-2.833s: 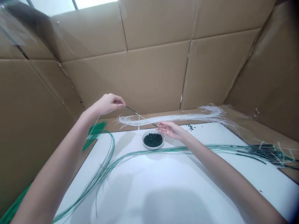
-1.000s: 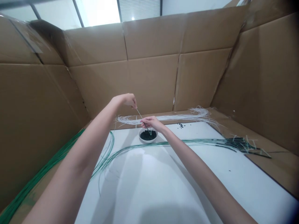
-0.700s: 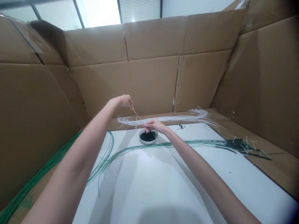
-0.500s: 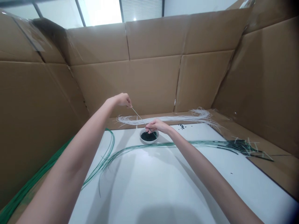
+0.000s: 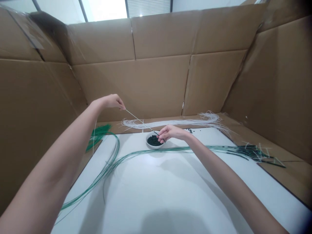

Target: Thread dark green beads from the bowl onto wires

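Observation:
My left hand (image 5: 116, 101) is raised above the back left of the white table, its fingers pinched on one end of a thin pale string (image 5: 138, 120). The string slants tautly down to the right, with dark beads on its lower part. My right hand (image 5: 167, 133) closes its fingers around that beaded part, over the right rim of a small white bowl (image 5: 155, 147). Dark green beads (image 5: 153, 140) fill the bowl.
A bundle of white strings (image 5: 173, 123) lies behind the bowl. Green strings (image 5: 136, 152) cross the white table (image 5: 146, 191), with dark beaded ends at the right. Loose beads (image 5: 190, 131) lie at the back. Cardboard walls (image 5: 158, 84) surround the table.
My left hand has moved left and slightly up, drawing out a longer stretch of string. My right hand has shifted slightly right, and dark beads now show on the string beside it.

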`<state>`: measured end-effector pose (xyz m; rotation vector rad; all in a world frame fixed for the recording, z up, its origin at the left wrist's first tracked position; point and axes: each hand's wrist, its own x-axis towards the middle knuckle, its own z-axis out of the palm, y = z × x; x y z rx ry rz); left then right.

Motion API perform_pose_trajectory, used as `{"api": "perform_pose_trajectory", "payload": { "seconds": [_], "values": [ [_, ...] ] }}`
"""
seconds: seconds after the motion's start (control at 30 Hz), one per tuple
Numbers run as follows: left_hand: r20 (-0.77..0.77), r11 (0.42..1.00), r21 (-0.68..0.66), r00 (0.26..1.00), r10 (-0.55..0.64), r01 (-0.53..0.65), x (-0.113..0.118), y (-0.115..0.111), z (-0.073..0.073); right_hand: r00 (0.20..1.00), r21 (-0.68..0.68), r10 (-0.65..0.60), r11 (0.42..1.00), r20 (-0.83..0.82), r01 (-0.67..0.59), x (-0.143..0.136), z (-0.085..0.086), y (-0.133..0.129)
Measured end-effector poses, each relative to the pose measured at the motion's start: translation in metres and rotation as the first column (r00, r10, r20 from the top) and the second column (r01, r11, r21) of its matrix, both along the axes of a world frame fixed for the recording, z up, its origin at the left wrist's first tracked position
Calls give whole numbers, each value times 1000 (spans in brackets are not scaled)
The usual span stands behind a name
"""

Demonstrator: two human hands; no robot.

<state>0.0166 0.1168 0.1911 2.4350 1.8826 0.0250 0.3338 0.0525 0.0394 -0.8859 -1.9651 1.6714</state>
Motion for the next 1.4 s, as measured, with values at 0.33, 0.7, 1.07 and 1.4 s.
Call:
{"api": "perform_pose_trajectory", "payload": {
  "seconds": [0.33,0.7,1.07,1.4],
  "values": [
    [-15,974,-227,1000,-23,19,14,-10,-25,997,50,-48,998,56,46,-15,9,-7],
    [-272,983,-116,948,-166,139,111,-39,-92,999,64,-48,997,12,47,-12,8,4],
    [255,916,-152,910,-327,372,95,-37,-102,992,28,-122,992,25,122,-1,-4,13],
    [255,923,-66,901,-351,378,98,-47,-100,983,104,-91,992,162,75,-7,-6,17]
  ]
}}
